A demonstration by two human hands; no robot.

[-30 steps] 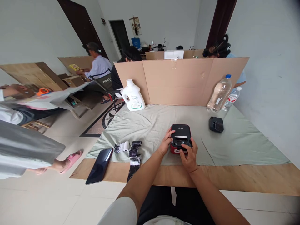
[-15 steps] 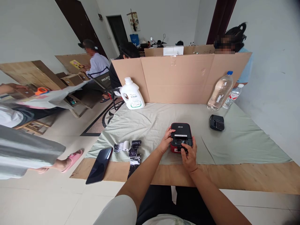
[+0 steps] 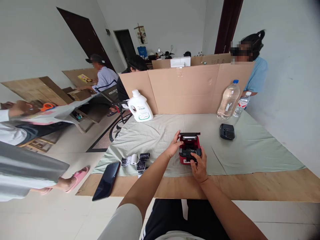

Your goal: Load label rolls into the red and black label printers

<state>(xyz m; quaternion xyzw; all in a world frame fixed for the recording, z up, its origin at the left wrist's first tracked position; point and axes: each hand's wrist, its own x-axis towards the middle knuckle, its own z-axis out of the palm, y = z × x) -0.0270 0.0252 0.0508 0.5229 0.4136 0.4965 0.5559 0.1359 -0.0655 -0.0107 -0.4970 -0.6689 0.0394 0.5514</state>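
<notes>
- Since the earlier frames the lid of the small red-and-black label printer (image 3: 189,150) has swung up and now stands open at the far edge, where it lay flat and closed before; the inside compartment is bared, which I judge to mean the paper bay is now reachable.
- Far left of both hands, one black smartphone (image 3: 106,180) lies face up, overhanging the near edge of the wooden table (image 3: 262,186).
- Just left of the left hand sit one small white paper roll (image 3: 134,158) and a loose run of black ribbon or backing strip (image 3: 143,161); how many pieces it makes I cannot tell.
- Beyond and to the left of the left hand stands one white detergent jug (image 3: 140,107).
- Left hand (image 3: 174,147) curls its fingers against the printer's far left corner, steadying it beside the raised lid.
- Printer rests on the pale green cloth (image 3: 250,150), between the two hands.
- Right hand (image 3: 198,166) grips the printer's near end, thumb on the black front part.
- Right of the right hand and apart from it lies one small black device (image 3: 227,131).
- Farther off stand two clear plastic bottles, one large (image 3: 228,100), one small (image 3: 240,105).
</notes>
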